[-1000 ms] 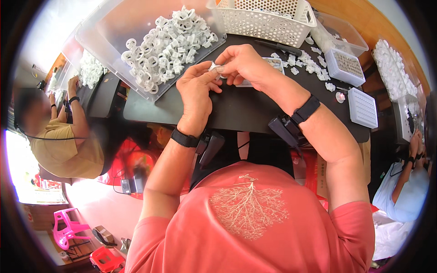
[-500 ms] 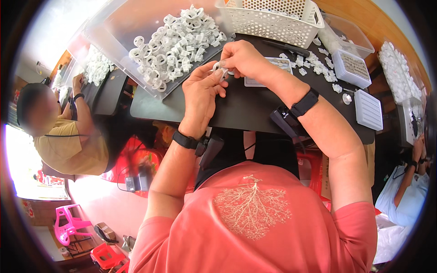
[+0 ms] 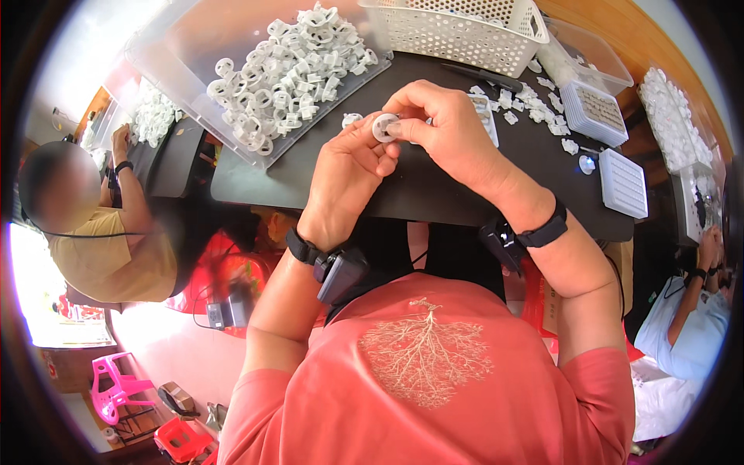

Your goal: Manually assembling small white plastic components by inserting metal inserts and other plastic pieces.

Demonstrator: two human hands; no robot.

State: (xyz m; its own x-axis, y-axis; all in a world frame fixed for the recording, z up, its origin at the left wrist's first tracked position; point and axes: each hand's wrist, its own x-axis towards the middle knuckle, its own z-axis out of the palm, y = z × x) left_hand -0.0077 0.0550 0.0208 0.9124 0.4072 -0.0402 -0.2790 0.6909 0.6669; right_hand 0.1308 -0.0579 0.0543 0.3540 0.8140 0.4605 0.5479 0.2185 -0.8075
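Observation:
Between my hands, over the dark table, is a round white plastic ring-shaped part (image 3: 384,129), its face turned up. My left hand (image 3: 346,164) pinches it by the left side, palm partly up and the lower fingers curled. My right hand (image 3: 449,128) is closed at the other side, thumb and fingertips pressed to the ring; anything small between them is hidden. Just beyond my left fingertips shows another white plastic piece (image 3: 352,119); I cannot tell whether it lies on the table or is held.
A clear bin (image 3: 167,97) heaped with white plastic parts (image 3: 298,74) stands at left. A perforated basket (image 3: 457,35), scattered small white pieces (image 3: 542,108) and ridged white trays (image 3: 622,183) lie on the far and right sides. A person (image 3: 108,225) works at left, another (image 3: 686,318) at right.
The ring has turned so its round face shows. My right hand has shifted right and down, my left hand slightly. A white piece now shows beyond my left fingers.

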